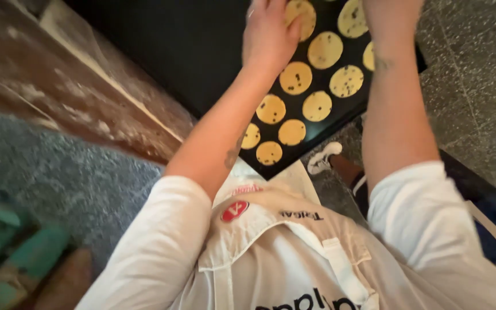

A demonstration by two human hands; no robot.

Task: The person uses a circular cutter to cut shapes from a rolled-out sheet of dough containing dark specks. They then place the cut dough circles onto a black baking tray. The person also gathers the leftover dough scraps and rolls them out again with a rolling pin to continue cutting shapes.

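Observation:
A black baking tray [202, 57] carries several round yellow cookies with dark chips [295, 78], laid in rows on its right half. My left hand [266, 31] reaches over the tray and pinches one cookie [304, 12] at the top of the rows, thumb on its face. My right hand [391, 10] hovers over the tray's right side next to another cookie [352, 18]. The frame's top edge cuts off its fingers, so what it holds is hidden. Both forearms are bare below white sleeves.
A worn wooden surface dusted with flour [87, 97] runs along the tray's left side. Below are a grey speckled floor [87, 183], a white shoe [324, 158], blurred green objects [18, 252] at bottom left, and my white apron [282, 258].

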